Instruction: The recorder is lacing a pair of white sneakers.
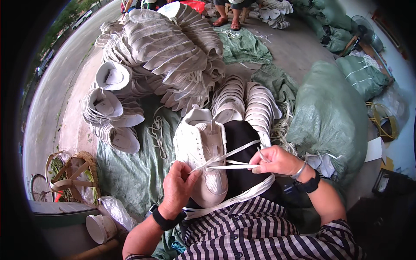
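A white shoe upper (200,149) lies on my lap with its toe toward me. My left hand (178,188) grips it at the lower left side, fingers pinching a white lace (229,166) near the eyelets. My right hand (277,160) pulls the same lace out to the right, held taut between the two hands. A bundle of flat white laces (242,195) drapes across my lap under the shoe. Both wrists wear black bands; the right one also has a silver bangle.
A big heap of stacked white shoe uppers (164,52) fills the ground ahead, with two more rows (247,102) just past my knee. Stuffed green sacks (333,112) stand on the right, a woven basket (73,173) on the left. Another person's sandalled feet (227,21) show at the top.
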The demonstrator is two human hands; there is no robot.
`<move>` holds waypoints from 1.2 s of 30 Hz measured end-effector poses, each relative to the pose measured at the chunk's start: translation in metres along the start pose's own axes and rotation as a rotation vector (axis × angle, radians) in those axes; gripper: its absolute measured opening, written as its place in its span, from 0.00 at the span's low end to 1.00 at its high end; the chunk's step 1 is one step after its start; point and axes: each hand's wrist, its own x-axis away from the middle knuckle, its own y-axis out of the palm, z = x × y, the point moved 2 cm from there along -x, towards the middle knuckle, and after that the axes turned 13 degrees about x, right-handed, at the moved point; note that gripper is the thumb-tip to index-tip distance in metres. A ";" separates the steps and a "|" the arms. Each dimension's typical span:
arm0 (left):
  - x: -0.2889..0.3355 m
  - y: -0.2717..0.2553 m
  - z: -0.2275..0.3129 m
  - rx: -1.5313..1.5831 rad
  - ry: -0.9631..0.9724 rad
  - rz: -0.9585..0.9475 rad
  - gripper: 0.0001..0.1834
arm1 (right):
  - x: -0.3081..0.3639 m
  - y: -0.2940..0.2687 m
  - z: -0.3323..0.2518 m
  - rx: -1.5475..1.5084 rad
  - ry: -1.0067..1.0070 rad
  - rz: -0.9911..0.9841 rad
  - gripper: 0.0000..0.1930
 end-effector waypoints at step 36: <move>-0.074 -0.182 -0.018 0.174 0.322 0.486 0.08 | -0.050 0.014 -0.010 -0.369 0.126 0.172 0.14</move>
